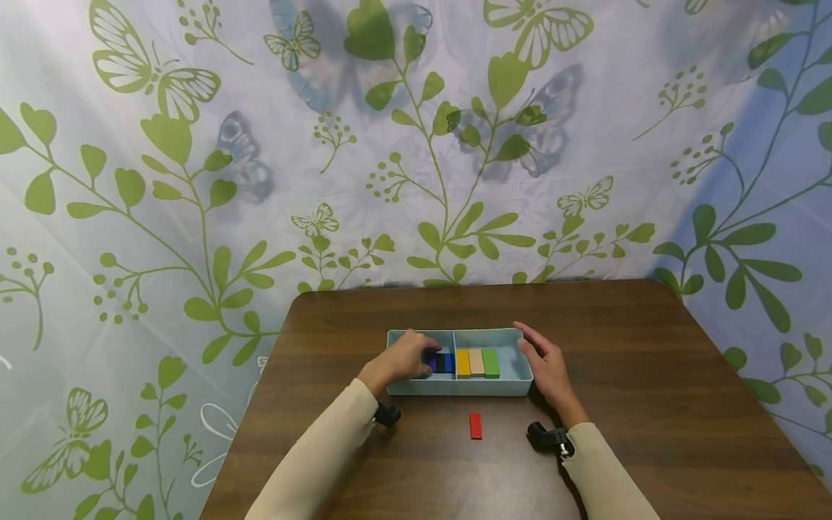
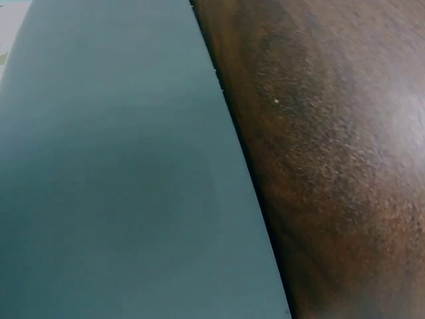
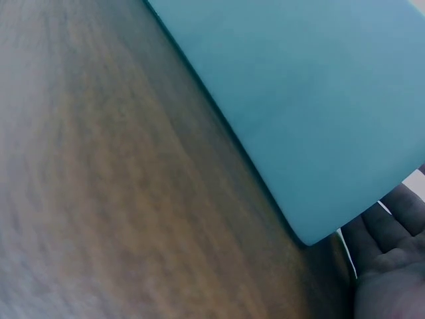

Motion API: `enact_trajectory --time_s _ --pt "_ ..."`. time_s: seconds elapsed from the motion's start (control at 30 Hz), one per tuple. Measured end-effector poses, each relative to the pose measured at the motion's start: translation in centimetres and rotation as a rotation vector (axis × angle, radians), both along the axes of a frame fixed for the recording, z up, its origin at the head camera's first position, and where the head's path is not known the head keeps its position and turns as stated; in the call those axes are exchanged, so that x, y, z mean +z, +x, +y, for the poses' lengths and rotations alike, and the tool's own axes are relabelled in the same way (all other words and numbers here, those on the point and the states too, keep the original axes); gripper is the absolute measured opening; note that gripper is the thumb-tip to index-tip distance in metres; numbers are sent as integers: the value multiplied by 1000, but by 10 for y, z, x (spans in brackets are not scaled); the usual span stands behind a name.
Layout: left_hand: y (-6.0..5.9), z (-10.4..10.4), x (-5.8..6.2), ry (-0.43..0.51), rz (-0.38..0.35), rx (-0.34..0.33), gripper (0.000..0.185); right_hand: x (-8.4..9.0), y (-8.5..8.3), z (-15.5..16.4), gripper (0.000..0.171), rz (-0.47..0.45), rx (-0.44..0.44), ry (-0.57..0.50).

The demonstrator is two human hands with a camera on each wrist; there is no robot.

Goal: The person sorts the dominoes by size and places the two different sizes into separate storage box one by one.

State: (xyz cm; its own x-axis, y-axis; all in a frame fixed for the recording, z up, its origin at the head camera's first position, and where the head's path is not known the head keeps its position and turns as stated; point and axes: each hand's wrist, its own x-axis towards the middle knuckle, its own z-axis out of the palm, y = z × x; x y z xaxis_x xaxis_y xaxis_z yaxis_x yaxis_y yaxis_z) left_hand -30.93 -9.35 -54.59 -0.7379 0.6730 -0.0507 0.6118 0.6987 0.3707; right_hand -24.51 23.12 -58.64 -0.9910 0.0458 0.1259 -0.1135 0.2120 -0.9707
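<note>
A light blue two-compartment tray [image 1: 459,387] sits mid-table. Its left compartment holds purple [image 1: 432,361], black [image 1: 440,362] and blue [image 1: 449,362] blocks. The right one holds orange [image 1: 463,362], tan [image 1: 477,361] and green [image 1: 490,362] blocks. My left hand [image 1: 416,354] reaches into the left compartment, its curled fingertips on the purple block. With straight fingers, my right hand [image 1: 542,354] rests against the tray's right end. A red block [image 1: 476,425] lies on the table in front of the tray. The wrist views show only the tray wall [image 2: 119,173] [image 3: 299,100] up close.
The brown wooden table [image 1: 650,375] ends at a leaf-and-butterfly printed curtain [image 1: 416,144] behind and at both sides. Bare wood [image 2: 332,166] [image 3: 99,199] runs along the tray. My right palm [image 3: 388,272] shows at the tray's corner.
</note>
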Motion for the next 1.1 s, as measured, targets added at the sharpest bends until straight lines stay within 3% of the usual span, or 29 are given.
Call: enact_trajectory --time_s 0.23,0.47,0.77,1.1 --pt "4 -2 6 77 -47 27 48 0 1 0 45 -2 -6 5" --pt "9 -2 17 130 -45 37 51 1 0 1 47 -18 0 13" --pt "22 -3 33 191 -123 29 61 4 3 -1 47 -39 -14 44" --pt "38 -1 45 258 -124 1 65 -28 -14 9 47 -25 -26 87"
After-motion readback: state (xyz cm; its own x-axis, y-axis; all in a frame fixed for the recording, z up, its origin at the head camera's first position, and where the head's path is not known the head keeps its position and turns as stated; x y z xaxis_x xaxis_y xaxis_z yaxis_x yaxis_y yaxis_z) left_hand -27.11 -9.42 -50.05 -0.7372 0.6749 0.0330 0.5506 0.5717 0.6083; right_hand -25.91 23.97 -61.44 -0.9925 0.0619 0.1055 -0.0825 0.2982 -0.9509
